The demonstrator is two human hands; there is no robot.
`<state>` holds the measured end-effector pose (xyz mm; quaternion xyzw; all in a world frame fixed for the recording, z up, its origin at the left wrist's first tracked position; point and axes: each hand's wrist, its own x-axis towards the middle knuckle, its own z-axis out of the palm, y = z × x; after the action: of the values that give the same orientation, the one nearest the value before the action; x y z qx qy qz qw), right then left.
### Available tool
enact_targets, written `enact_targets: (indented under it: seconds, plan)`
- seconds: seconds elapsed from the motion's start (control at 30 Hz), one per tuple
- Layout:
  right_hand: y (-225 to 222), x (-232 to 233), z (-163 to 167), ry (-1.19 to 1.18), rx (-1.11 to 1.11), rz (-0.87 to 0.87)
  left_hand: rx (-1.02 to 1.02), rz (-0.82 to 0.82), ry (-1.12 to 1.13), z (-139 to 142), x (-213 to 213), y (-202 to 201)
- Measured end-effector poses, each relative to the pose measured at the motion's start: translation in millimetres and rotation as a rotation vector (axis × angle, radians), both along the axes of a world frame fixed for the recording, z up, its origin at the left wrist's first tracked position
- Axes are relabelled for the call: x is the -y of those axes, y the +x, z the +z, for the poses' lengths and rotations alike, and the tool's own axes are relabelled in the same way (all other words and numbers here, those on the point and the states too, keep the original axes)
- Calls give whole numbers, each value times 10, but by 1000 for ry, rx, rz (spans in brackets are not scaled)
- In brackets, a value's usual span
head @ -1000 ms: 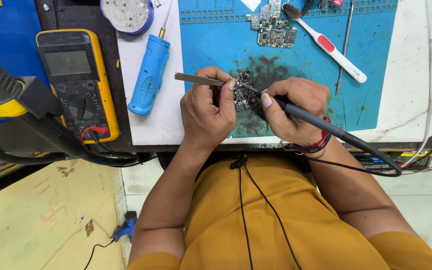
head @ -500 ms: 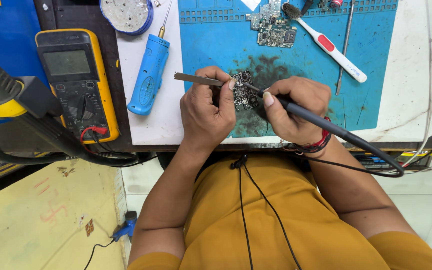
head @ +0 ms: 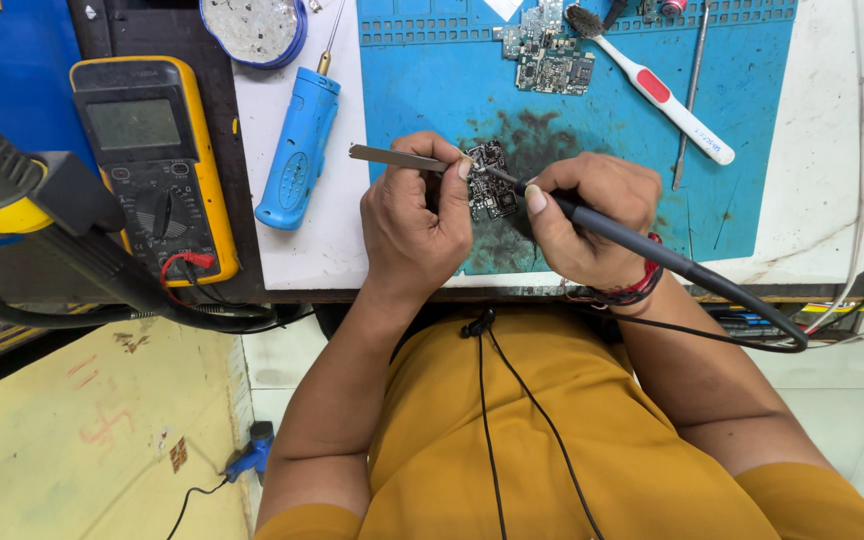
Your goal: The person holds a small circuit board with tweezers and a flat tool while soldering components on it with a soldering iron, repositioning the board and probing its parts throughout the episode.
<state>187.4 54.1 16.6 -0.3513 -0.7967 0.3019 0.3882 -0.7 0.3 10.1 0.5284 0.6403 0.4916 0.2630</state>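
Little differs from half a second ago: both hands stay over the same small dark circuit board (head: 492, 180), the iron's tip has barely shifted, and everything else on the bench lies as it did. The left hand (head: 417, 225) is closed around metal tweezers (head: 397, 157), whose tips reach right to the board's left edge. The right hand (head: 587, 215) is closed in a pen grip on a black soldering iron (head: 652, 245), its tip resting on the board's upper part and its cable trailing right, off the near table edge. The board lies between the two hands on a stained patch of the blue work mat (head: 422, 90). Far on the mat lies a second bare circuit board (head: 547, 50), with a white and red toothbrush (head: 667, 95) slanting to its right. Left of the mat, on the white tabletop, lies a blue pen-shaped tool (head: 297, 150) with a brass tip, and beyond it a round blue-rimmed tin (head: 252, 28). Further left sits a yellow-cased multimeter (head: 152, 160), its grey screen blank, a red plug at its near end.
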Motion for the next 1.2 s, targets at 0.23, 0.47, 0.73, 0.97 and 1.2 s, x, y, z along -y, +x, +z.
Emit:
enact_targets:
  seconds: [0.23,0.47,0.73,0.97,1.2]
  plan:
    - [2,-9,0,6,-2,7,1,-1,14,0,-7,8]
    - [-7,-5,4,2,-3,4,-3,-5,16,-5,-6,-5]
    - [-16,-4,14,2,-2,-1,-4,-3,0,-2,-6,-4]
    - [-17,-6,23,-1,-5,13,0,-11,8,-6,-4,-8]
    - [-14,-3,18,-12,-1,10,-11,-8,25,-10,-3,-8]
